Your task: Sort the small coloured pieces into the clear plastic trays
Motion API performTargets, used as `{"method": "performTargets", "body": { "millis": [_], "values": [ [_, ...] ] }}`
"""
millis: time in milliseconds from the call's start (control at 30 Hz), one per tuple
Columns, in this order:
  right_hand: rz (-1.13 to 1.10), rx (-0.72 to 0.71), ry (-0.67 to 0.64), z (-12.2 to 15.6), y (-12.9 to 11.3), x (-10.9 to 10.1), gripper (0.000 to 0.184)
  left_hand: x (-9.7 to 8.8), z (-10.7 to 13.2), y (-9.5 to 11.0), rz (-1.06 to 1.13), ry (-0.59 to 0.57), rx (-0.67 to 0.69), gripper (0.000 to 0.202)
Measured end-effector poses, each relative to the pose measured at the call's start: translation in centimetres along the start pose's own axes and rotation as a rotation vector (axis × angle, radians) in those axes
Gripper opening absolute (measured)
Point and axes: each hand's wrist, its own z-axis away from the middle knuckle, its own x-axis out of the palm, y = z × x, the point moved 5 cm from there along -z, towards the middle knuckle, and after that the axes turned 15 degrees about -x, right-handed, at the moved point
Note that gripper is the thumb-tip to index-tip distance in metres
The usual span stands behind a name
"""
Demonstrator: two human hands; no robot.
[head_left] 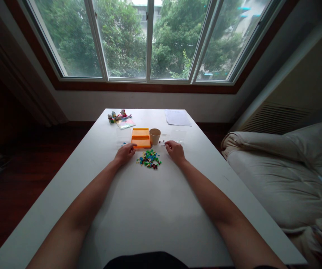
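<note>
A small heap of tiny coloured building pieces [149, 159] lies on the white table [149, 209], between my two hands. My left hand [125, 153] rests on the table just left of the heap, fingers curled loosely, close to the near corner of an orange tray [140, 137]. My right hand [174, 150] rests to the right of the heap with fingers bent inward; I cannot make out anything in it. A brown paper cup [155, 136] stands upright beside the orange tray, behind the heap.
At the far left of the table sit a small colourful built model [117, 116] and a printed leaflet [125, 123]. White paper sheets [177, 117] lie at the far right. Clear plastic bags [174, 139] lie behind my right hand. A bed with white bedding [287, 168] stands to the right.
</note>
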Motion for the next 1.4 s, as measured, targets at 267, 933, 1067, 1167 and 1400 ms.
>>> {"method": "performTargets", "body": {
  "millis": [267,933,1067,1167,1400],
  "values": [
    [-0.074,-0.328,-0.264,0.3,-3.2,3.4,0.039,0.3,-0.1,-0.1,0.025,0.013,0.054,0.030],
    [0.092,-0.150,-0.210,0.5,-1.0,2.6,0.016,0.7,-0.3,-0.5,0.075,0.016,0.079,0.026],
    [0.098,-0.163,-0.229,0.5,-0.8,2.9,0.010,0.6,-0.2,-0.5,0.085,0.016,0.083,0.025],
    [0.091,-0.180,-0.216,0.5,-0.7,3.1,0.007,0.6,-0.2,-0.4,0.080,0.019,0.087,0.025],
    [-0.049,-0.094,-0.040,0.4,0.0,2.1,0.010,0.6,-0.2,-0.1,0.068,0.011,0.104,0.026]
  ]
}}
